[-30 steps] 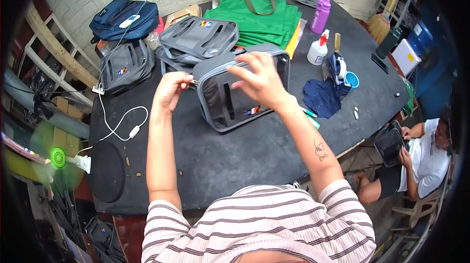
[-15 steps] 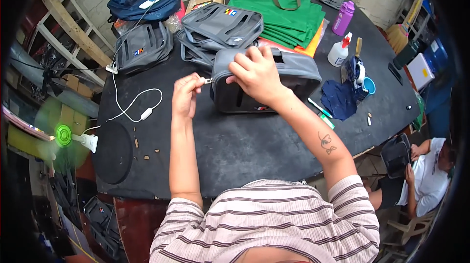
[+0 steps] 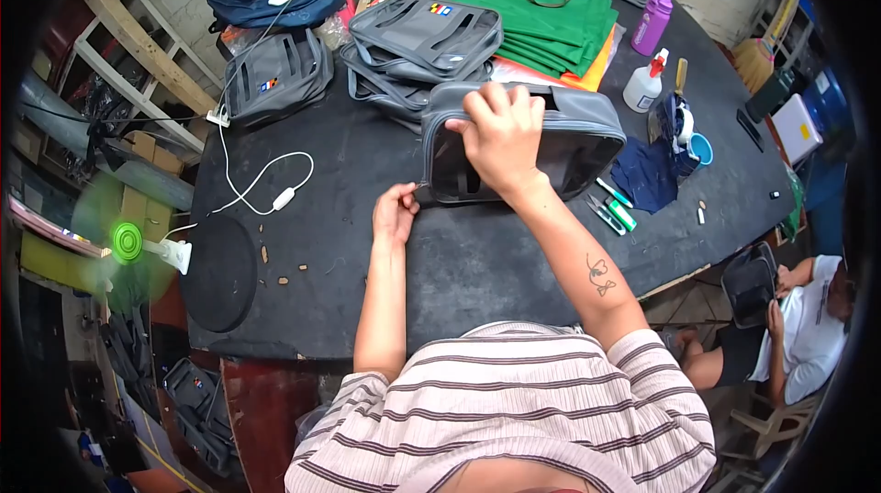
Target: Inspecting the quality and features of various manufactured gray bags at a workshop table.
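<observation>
Left hand [image 3: 395, 214] has slid lower along the grey pouch [image 3: 551, 140], fingers pinching its zipper pull; right hand [image 3: 500, 135] grips the top. Pull steadily, pouch braced.

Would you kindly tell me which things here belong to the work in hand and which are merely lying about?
In hand:
grey bag, pressed by the right hand
its lower left corner, pinched by the left hand

Lying about:
stack of grey bags
green bags
purple bottle
spray bottle
white cable
</observation>
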Demonstrator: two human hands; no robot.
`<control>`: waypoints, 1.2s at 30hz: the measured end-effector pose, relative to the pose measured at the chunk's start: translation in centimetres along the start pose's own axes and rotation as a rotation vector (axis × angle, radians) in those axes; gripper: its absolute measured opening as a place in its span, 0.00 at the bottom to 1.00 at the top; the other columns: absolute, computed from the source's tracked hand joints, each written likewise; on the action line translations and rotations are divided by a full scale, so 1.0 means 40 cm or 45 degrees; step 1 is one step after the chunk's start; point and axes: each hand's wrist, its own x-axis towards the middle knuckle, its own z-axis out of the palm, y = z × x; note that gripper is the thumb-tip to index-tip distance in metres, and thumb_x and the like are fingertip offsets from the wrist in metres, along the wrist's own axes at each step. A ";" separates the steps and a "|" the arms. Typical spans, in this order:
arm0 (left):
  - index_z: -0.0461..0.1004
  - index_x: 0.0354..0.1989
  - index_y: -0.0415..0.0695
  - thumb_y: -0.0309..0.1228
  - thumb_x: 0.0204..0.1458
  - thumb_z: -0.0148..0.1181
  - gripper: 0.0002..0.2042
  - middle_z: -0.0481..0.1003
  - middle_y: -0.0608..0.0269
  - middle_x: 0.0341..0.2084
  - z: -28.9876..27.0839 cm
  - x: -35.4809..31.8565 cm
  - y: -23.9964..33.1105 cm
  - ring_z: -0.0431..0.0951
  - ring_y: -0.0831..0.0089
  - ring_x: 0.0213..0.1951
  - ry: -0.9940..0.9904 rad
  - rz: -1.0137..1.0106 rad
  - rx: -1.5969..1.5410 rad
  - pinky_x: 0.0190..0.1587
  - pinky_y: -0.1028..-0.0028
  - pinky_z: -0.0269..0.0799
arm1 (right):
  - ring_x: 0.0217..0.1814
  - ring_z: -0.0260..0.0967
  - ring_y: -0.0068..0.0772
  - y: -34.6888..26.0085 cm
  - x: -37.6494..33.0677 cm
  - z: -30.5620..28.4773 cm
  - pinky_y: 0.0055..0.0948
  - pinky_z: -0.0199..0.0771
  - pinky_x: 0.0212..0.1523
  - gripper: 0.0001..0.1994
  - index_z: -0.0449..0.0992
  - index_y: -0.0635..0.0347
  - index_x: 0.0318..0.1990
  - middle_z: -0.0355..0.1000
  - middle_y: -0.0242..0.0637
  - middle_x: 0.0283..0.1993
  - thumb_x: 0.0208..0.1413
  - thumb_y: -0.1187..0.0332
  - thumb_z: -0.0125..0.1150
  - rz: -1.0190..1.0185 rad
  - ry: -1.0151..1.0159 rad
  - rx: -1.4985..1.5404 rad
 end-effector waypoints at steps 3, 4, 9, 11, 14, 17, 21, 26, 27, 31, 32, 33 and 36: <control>0.70 0.19 0.44 0.25 0.48 0.58 0.08 0.65 0.71 0.13 -0.026 0.005 -0.044 0.63 0.79 0.17 -0.006 -0.076 0.166 0.21 0.76 0.59 | 0.34 0.60 0.40 0.002 -0.014 -0.011 0.38 0.55 0.35 0.15 0.69 0.54 0.28 0.63 0.32 0.31 0.36 0.59 0.67 -0.075 -0.178 0.063; 0.69 0.19 0.45 0.26 0.49 0.58 0.08 0.64 0.72 0.13 -0.016 -0.011 -0.030 0.64 0.79 0.18 0.000 0.000 0.308 0.21 0.75 0.60 | 0.35 0.59 0.40 0.014 -0.014 -0.020 0.38 0.55 0.36 0.15 0.69 0.54 0.28 0.63 0.32 0.31 0.37 0.59 0.67 -0.119 -0.240 0.141; 0.71 0.32 0.44 0.28 0.48 0.63 0.07 0.67 0.73 0.25 0.063 -0.040 0.059 0.63 0.85 0.26 0.045 0.959 1.123 0.29 0.84 0.61 | 0.53 0.58 0.45 0.097 0.048 -0.181 0.41 0.55 0.55 0.29 0.67 0.57 0.47 0.66 0.38 0.45 0.33 0.62 0.72 -0.103 -0.554 0.265; 0.71 0.40 0.42 0.26 0.44 0.63 0.14 0.69 0.60 0.39 0.205 -0.110 0.127 0.69 0.68 0.41 -0.004 1.301 1.350 0.43 0.74 0.66 | 0.54 0.59 0.43 0.175 0.023 -0.225 0.39 0.56 0.55 0.28 0.69 0.55 0.45 0.65 0.36 0.46 0.32 0.67 0.72 0.056 -0.670 0.131; 0.73 0.42 0.43 0.30 0.40 0.66 0.17 0.72 0.58 0.45 0.363 -0.148 0.191 0.68 0.57 0.52 -0.498 1.654 1.653 0.55 0.63 0.61 | 0.53 0.60 0.40 0.251 -0.017 -0.256 0.36 0.57 0.53 0.25 0.70 0.54 0.41 0.65 0.35 0.45 0.31 0.67 0.73 0.178 -0.590 0.220; 0.73 0.37 0.41 0.36 0.38 0.68 0.19 0.71 0.58 0.44 0.447 -0.137 0.198 0.67 0.57 0.54 -0.710 1.645 2.056 0.55 0.62 0.60 | 0.50 0.61 0.37 0.265 -0.044 -0.236 0.33 0.58 0.47 0.20 0.73 0.53 0.39 0.65 0.33 0.41 0.34 0.66 0.71 0.078 -0.470 0.230; 0.71 0.31 0.40 0.35 0.38 0.67 0.15 0.73 0.60 0.38 0.442 -0.088 0.179 0.69 0.56 0.53 -0.753 1.751 2.222 0.58 0.56 0.58 | 0.39 0.62 0.35 0.274 -0.071 -0.198 0.35 0.57 0.42 0.11 0.75 0.54 0.31 0.65 0.30 0.32 0.41 0.60 0.65 -0.126 -0.267 0.067; 0.71 0.28 0.41 0.35 0.45 0.63 0.11 0.75 0.60 0.28 0.457 -0.099 0.188 0.70 0.55 0.52 -0.724 1.534 2.378 0.58 0.51 0.57 | 0.40 0.62 0.36 0.278 -0.074 -0.188 0.38 0.57 0.42 0.11 0.73 0.56 0.28 0.65 0.30 0.31 0.45 0.59 0.62 -0.220 -0.324 -0.034; 0.71 0.28 0.41 0.35 0.45 0.63 0.11 0.75 0.60 0.28 0.454 -0.098 0.188 0.70 0.55 0.52 -0.718 1.533 2.383 0.58 0.51 0.57 | 0.40 0.62 0.36 0.277 -0.072 -0.189 0.37 0.57 0.43 0.11 0.73 0.57 0.29 0.66 0.30 0.32 0.45 0.59 0.62 -0.200 -0.339 -0.038; 0.69 0.33 0.40 0.31 0.46 0.62 0.11 0.74 0.57 0.40 0.411 -0.083 0.187 0.71 0.57 0.51 -0.598 1.758 2.095 0.58 0.55 0.57 | 0.43 0.63 0.39 0.264 -0.048 -0.185 0.38 0.59 0.49 0.14 0.72 0.56 0.37 0.66 0.34 0.37 0.43 0.62 0.63 -0.267 -0.349 0.058; 0.68 0.33 0.40 0.30 0.45 0.62 0.11 0.73 0.57 0.43 0.405 -0.085 0.201 0.71 0.57 0.52 -0.635 1.787 2.072 0.58 0.55 0.58 | 0.44 0.63 0.39 0.261 -0.045 -0.170 0.38 0.60 0.48 0.14 0.72 0.56 0.37 0.67 0.34 0.38 0.42 0.64 0.64 -0.318 -0.292 0.074; 0.67 0.32 0.40 0.27 0.45 0.61 0.10 0.73 0.57 0.46 0.399 -0.092 0.216 0.70 0.57 0.54 -0.613 1.899 2.070 0.59 0.55 0.57 | 0.44 0.64 0.39 0.253 -0.042 -0.152 0.39 0.61 0.48 0.15 0.72 0.56 0.38 0.67 0.34 0.39 0.41 0.66 0.65 -0.370 -0.235 0.090; 0.66 0.28 0.41 0.24 0.42 0.62 0.10 0.72 0.57 0.48 0.400 -0.138 0.262 0.68 0.58 0.57 -0.600 2.066 2.118 0.60 0.55 0.56 | 0.45 0.64 0.38 0.241 -0.055 -0.101 0.39 0.62 0.47 0.19 0.73 0.57 0.41 0.68 0.33 0.41 0.37 0.68 0.65 -0.465 -0.028 0.154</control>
